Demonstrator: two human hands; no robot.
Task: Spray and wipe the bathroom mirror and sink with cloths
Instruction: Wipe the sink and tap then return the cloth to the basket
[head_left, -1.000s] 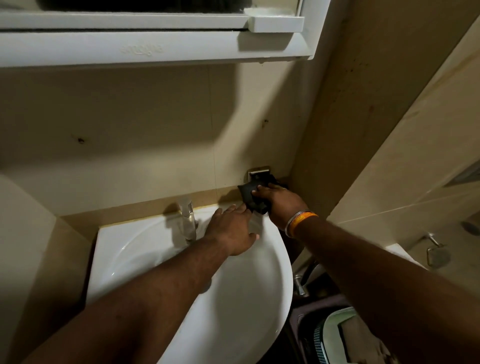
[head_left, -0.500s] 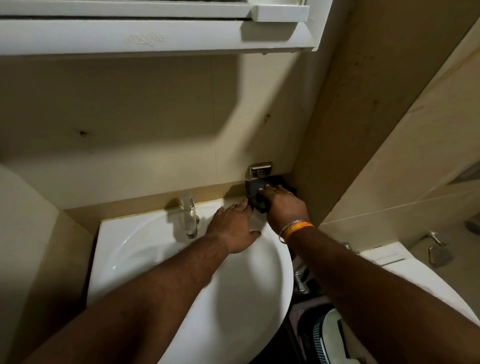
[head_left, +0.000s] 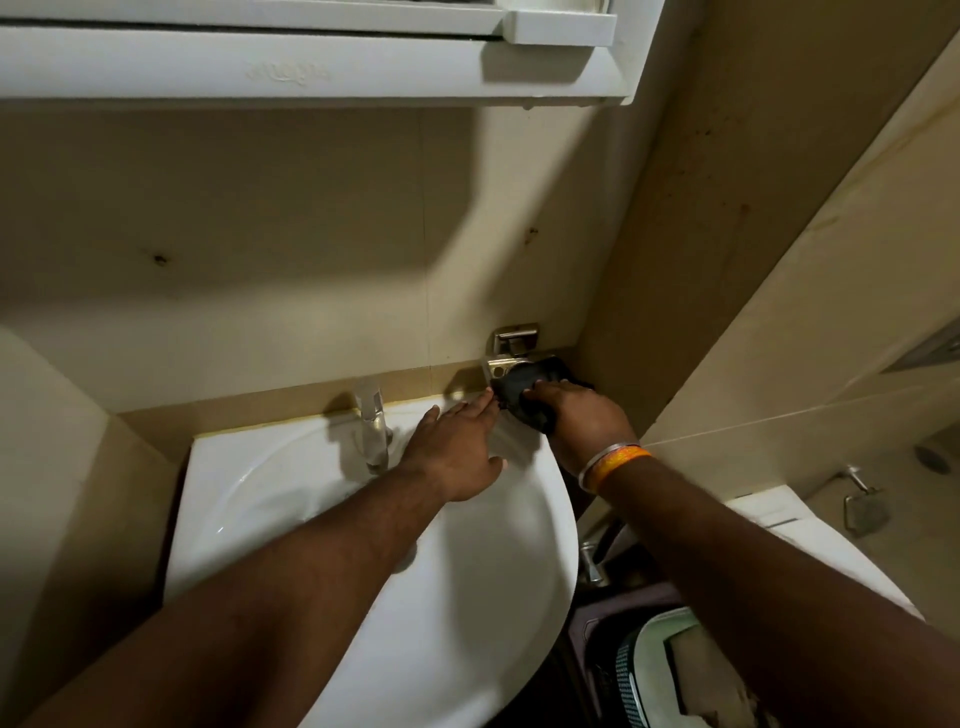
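The right hand (head_left: 576, 415) presses a dark cloth (head_left: 522, 392) against the metal holder (head_left: 511, 351) in the corner, fingers curled over it. The left hand (head_left: 457, 452) lies flat, fingers straight, on the white sink (head_left: 467, 623) rim beside the tap (head_left: 374, 431); beige tiled walls (head_left: 260, 234), a white cabinet (head_left: 311, 67) overhead

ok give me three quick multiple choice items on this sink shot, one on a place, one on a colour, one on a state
1. Where is the dark cloth?
A. in the basin
B. at the metal wall fitting by the sink's back right corner
C. on the tap

2. What colour is the band on the right wrist?
A. orange
B. green
C. blue

3. How is the left hand?
A. clenched in a fist
B. gripping the tap
C. flat, fingers straight, on the sink rim

Answers: 1 B, the right hand holds it there; 2 A, it shows orange; 3 C, the fingers lie extended.
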